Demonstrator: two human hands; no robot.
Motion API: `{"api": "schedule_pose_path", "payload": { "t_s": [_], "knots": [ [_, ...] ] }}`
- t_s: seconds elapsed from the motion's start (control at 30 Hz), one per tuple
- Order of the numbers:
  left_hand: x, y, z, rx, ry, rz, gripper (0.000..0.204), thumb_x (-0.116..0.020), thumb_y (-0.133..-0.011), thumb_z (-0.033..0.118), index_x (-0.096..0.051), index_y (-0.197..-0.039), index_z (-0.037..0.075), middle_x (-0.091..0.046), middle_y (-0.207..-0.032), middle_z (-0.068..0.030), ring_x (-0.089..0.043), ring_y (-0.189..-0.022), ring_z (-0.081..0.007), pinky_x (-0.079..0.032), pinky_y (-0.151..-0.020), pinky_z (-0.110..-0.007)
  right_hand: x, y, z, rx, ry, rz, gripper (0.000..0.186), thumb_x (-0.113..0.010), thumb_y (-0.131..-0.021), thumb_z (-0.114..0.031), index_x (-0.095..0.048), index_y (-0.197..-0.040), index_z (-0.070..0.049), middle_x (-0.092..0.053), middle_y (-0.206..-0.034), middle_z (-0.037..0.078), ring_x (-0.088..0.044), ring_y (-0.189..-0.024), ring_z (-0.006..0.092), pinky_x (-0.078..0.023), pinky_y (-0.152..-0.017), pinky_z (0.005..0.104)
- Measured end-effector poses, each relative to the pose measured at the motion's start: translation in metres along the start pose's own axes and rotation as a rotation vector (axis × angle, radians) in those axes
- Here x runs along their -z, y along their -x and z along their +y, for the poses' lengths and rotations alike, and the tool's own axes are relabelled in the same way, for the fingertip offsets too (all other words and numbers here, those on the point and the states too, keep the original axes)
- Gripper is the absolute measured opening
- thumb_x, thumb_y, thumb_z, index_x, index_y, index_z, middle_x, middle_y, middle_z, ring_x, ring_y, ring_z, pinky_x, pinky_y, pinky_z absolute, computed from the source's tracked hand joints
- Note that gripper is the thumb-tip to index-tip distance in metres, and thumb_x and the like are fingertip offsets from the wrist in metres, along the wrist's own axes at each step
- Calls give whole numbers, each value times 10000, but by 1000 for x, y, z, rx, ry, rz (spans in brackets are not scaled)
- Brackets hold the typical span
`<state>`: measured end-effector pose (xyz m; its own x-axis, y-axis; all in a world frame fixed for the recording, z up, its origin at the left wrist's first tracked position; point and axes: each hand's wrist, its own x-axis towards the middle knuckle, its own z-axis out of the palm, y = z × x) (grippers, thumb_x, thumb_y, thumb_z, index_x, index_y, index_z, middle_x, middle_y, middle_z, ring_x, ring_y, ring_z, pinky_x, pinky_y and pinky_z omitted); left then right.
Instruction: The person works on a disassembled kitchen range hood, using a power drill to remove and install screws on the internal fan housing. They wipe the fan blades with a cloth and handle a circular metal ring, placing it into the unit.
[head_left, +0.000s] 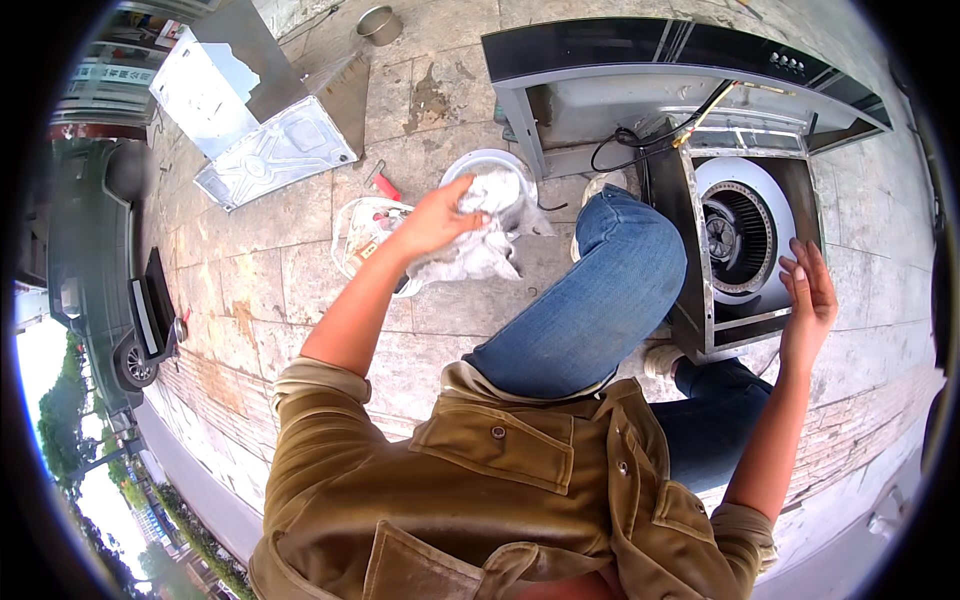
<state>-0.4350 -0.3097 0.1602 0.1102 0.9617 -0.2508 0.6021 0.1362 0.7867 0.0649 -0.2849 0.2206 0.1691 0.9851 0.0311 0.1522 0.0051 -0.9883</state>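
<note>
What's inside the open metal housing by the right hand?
A round pale ring, a slatted blower wheel within it, and a metallic hub. What's behind them is covered.

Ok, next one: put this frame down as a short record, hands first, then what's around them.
Left hand: gripping a white rag
Right hand: empty, fingers apart, beside an open metal housing; contact unclear
In housing: round fan wheel
By rag: round white basin, red-handled tool
Beyond housing: black-fronted panel
Upper left: sheet-metal parts
Ground: paving slabs
</note>
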Motion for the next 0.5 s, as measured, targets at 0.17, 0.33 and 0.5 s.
{"api": "schedule_pose_path", "payload": {
  "t_s": [0.17,0.33,0.5],
  "knots": [
    [-120,17,-136,305,-485,-474,675,-721,-750,387,-468,-1281,54,-522,-1213,-230,-514,-1134,-363,-440,-921,-392,53,33,41,-90,139,118,436,-544,-914,-140,-443,-1314,1,-568,-1223,153,-600,-1012,209,-469,-875,301],
    [-163,-40,-208,234,-378,-179,560,-714,-726,281,-500,-1194,59,-533,-1185,-184,-542,-1056,-385,-453,-894,-448,42,50,25,-197,317,319,440,-509,-935,-187,-426,-1334,-22,-565,-1236,133,-575,-1044,208,-445,-914,329],
    [-198,-105,-261,317,-563,-258,560,-718,-732,286,-480,-1164,19,-525,-1168,-206,-535,-1076,-374,-473,-878,-447,71,66,43,-254,230,464,434,-524,-922,-149,-435,-1325,-15,-576,-1218,141,-592,-1000,194,-456,-892,313]
  ]
}}
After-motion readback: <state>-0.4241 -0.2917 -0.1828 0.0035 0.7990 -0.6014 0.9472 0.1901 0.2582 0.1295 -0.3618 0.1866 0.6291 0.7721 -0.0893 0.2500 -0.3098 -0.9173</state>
